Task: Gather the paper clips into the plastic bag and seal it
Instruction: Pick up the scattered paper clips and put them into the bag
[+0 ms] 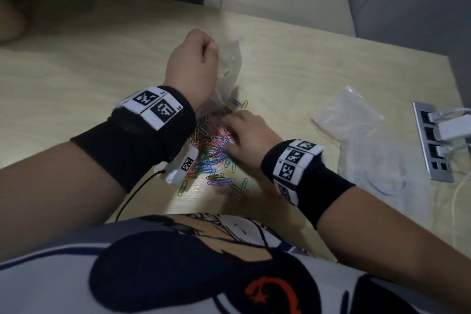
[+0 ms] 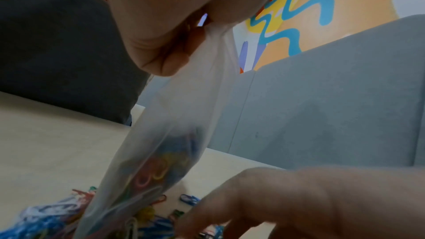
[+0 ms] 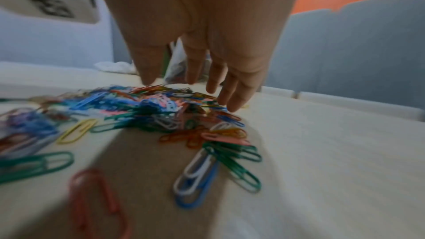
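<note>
Head view, looking down at a pale wooden table: the left hand is raised above the middle of the table, its fingers clenched round the gathered top of a clear plastic bag that hangs down to a heap of coloured paper clips. The right hand lies low on the heap's right side, fingers reaching into the clips; whether they hold any cannot be told from here. Both wrists wear black bands with square-patterned white tags. Toward the table's right edge lie spare clear bags, and beyond them a metal power strip with white plugs sits at that edge. A cream chair seat stands past the far edge.

Left wrist view: the left hand pinches the bag by its bunched top; a few clips show through its lower part, whose bottom end sits among the clips on the table. The right hand is blurred at lower right. Grey partition panels stand behind.

Right wrist view: the right hand points down with fingers spread and nearly straight, grip released, fingertips at the far side of the heap. Loose clips lie nearer, blurred.
</note>
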`<control>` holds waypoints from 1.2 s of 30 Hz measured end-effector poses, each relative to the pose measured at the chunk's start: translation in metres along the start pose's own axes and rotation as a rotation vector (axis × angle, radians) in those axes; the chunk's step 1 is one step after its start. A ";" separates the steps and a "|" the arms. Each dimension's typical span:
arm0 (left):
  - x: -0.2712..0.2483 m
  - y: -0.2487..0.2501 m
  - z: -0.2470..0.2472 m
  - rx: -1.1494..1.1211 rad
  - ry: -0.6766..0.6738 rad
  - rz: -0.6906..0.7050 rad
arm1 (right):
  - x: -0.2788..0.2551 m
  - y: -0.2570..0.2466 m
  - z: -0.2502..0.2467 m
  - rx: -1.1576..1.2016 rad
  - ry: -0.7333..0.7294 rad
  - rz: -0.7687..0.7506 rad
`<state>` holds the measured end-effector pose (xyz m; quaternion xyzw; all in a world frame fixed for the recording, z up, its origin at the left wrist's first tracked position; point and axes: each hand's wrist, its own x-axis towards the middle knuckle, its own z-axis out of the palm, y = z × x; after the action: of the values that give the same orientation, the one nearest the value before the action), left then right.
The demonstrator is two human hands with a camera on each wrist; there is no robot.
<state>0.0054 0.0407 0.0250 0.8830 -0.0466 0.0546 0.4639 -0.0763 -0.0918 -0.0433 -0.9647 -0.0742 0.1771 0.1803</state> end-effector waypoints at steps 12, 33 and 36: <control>-0.007 -0.011 0.008 0.090 -0.112 -0.068 | -0.016 0.022 0.019 -0.243 0.055 -0.025; -0.027 0.004 0.024 0.023 -0.382 -0.079 | -0.013 -0.003 -0.079 1.500 0.161 0.399; -0.027 0.005 0.024 0.031 -0.381 -0.069 | -0.006 -0.007 -0.082 1.327 0.107 0.461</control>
<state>-0.0211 0.0185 0.0117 0.8855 -0.1024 -0.1288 0.4344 -0.0517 -0.1126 0.0327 -0.6495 0.2649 0.1711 0.6919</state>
